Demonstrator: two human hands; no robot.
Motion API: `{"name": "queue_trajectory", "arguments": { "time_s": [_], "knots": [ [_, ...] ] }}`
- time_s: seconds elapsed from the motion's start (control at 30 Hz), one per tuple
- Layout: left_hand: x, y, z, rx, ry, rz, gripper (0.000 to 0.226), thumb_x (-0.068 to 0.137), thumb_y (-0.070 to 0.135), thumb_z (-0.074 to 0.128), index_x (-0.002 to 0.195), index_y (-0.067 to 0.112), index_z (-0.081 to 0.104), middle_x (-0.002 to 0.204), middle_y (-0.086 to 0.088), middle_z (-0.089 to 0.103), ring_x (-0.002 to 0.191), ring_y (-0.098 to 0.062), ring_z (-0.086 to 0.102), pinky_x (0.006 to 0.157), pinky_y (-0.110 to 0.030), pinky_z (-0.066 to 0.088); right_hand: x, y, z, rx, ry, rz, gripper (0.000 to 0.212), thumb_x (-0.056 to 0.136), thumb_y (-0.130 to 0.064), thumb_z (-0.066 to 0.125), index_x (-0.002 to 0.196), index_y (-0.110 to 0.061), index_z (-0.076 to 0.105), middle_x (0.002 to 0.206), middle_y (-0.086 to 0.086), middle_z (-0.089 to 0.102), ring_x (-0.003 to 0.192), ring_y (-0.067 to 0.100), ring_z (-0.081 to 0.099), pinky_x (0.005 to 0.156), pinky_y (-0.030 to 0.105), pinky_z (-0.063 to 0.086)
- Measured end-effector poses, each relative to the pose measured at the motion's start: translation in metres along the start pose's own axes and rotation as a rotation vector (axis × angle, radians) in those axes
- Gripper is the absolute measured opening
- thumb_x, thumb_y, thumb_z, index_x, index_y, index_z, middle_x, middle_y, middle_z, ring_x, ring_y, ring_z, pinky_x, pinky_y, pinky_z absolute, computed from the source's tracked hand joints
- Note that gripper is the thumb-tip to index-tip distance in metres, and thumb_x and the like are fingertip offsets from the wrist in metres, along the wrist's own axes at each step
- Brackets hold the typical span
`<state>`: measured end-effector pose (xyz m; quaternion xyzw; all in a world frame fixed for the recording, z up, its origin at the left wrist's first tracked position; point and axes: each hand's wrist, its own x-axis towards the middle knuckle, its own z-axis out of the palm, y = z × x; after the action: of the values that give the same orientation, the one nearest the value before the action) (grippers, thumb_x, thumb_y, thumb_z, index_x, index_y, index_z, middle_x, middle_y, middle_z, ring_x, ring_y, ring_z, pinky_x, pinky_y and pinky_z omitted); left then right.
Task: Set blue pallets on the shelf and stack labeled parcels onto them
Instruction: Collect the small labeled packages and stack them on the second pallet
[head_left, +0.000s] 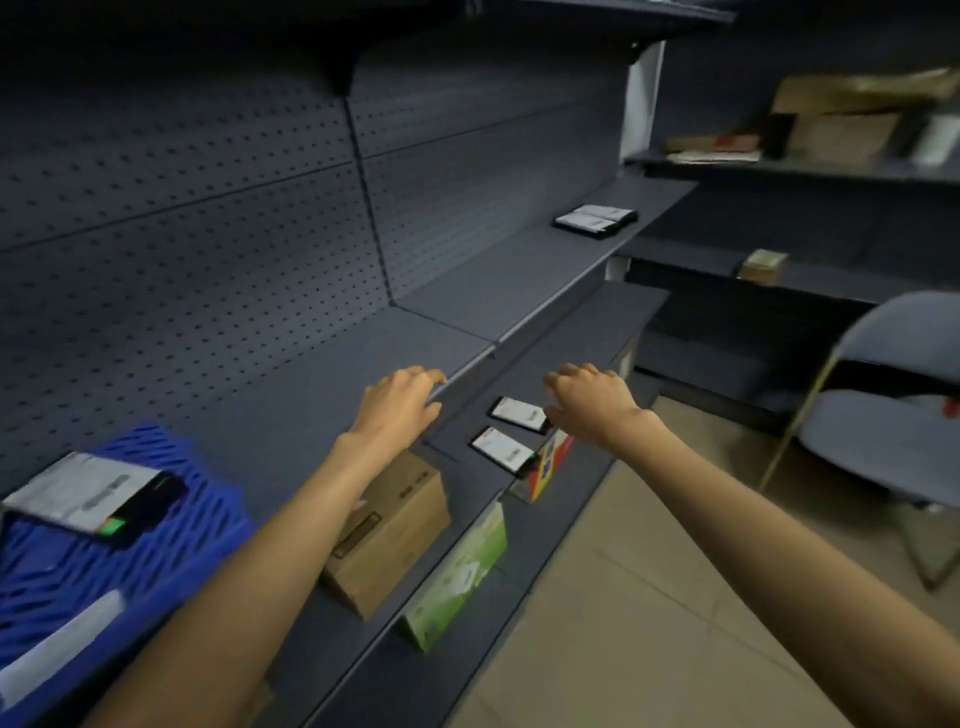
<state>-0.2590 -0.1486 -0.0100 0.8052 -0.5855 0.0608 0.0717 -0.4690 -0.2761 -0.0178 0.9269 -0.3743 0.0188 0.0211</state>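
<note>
Mid-job at a dark pegboard shelf (322, 395): one blue pallet (171, 519) already in place at near left end, w/ a grey labeled parcel (88, 493) lying flat on top and a second pale parcel (57, 644) at its front edge, blurred. Rest of that shelf bare apart from a flat dark parcel w/ white labels (595, 219) far down the right end, not on any pallet. Lower shelf (587, 332) holding goods apparently not yet stacked: brown carton (395, 525), green box (460, 577), red-and-yellow box (550, 465), plus two flat black parcels w/ white labels (506, 449) and (519, 413), side by side. Left hand (397, 405) reaching over shelf edge, fingers curled loosely, palm down, holding nothing. Right hand (589, 397) hovering just above the further black parcel, fingers half-open and bent, empty; contact w/ parcel unclear. Grey folding chair (883, 395) at right, more cartons on a side rack (831, 122). Judged progress: early — one pallet set, approx. two parcels on it; no second pallet in view, several parcels left to move, most likely next the black pair under the right hand.
</note>
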Motion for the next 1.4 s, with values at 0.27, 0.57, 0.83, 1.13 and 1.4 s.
{"name": "queue_trajectory", "arguments": {
  "time_s": [0.27, 0.57, 0.83, 1.13, 1.4],
  "knots": [
    [0.106, 0.152, 0.027, -0.018, 0.004, 0.124, 0.037, 0.095, 0.028, 0.059, 0.131, 0.023, 0.055, 0.129, -0.003, 0.06, 0.118, -0.028, 0.058, 0.087, -0.041, 0.05, -0.005, 0.171, -0.001, -0.017, -0.009, 0.124, 0.037, 0.097, -0.035, 0.046, 0.128, -0.017, 0.054, 0.126, 0.01, 0.057, 0.119, 0.033, 0.053, 0.093, 0.042, 0.043],
    [0.208, 0.308, 0.058, -0.052, 0.041, 0.21, 0.037, 0.094, 0.03, 0.062, 0.13, 0.023, 0.056, 0.126, -0.003, 0.063, 0.114, -0.025, 0.061, 0.083, -0.042, 0.051, -0.012, 0.357, 0.001, -0.064, -0.001, 0.214, 0.038, 0.098, -0.04, 0.049, 0.128, -0.019, 0.054, 0.129, 0.007, 0.056, 0.121, 0.03, 0.052, 0.092, 0.04, 0.042],
    [0.294, 0.368, 0.081, -0.055, 0.04, 0.236, 0.036, 0.093, 0.029, 0.063, 0.128, 0.023, 0.057, 0.125, -0.003, 0.063, 0.112, -0.025, 0.062, 0.083, -0.043, 0.052, 0.028, 0.442, 0.021, -0.061, -0.018, 0.222, 0.038, 0.097, -0.039, 0.049, 0.128, -0.017, 0.053, 0.129, 0.008, 0.057, 0.12, 0.031, 0.052, 0.093, 0.041, 0.043],
    [0.454, 0.408, 0.11, -0.083, 0.05, 0.238, 0.038, 0.094, 0.03, 0.062, 0.13, 0.022, 0.057, 0.126, -0.004, 0.063, 0.113, -0.026, 0.061, 0.083, -0.043, 0.051, 0.146, 0.537, 0.025, -0.073, -0.012, 0.194, 0.039, 0.097, -0.035, 0.05, 0.132, -0.018, 0.051, 0.13, 0.008, 0.056, 0.119, 0.03, 0.053, 0.092, 0.041, 0.043],
    [0.586, 0.415, 0.133, -0.08, 0.077, 0.167, 0.036, 0.094, 0.03, 0.06, 0.129, 0.021, 0.057, 0.125, -0.004, 0.061, 0.114, -0.026, 0.059, 0.081, -0.043, 0.051, 0.275, 0.611, 0.024, -0.106, -0.046, 0.15, 0.044, 0.096, -0.032, 0.05, 0.137, -0.018, 0.047, 0.131, 0.009, 0.056, 0.121, 0.031, 0.052, 0.093, 0.041, 0.042]
  ]
}}
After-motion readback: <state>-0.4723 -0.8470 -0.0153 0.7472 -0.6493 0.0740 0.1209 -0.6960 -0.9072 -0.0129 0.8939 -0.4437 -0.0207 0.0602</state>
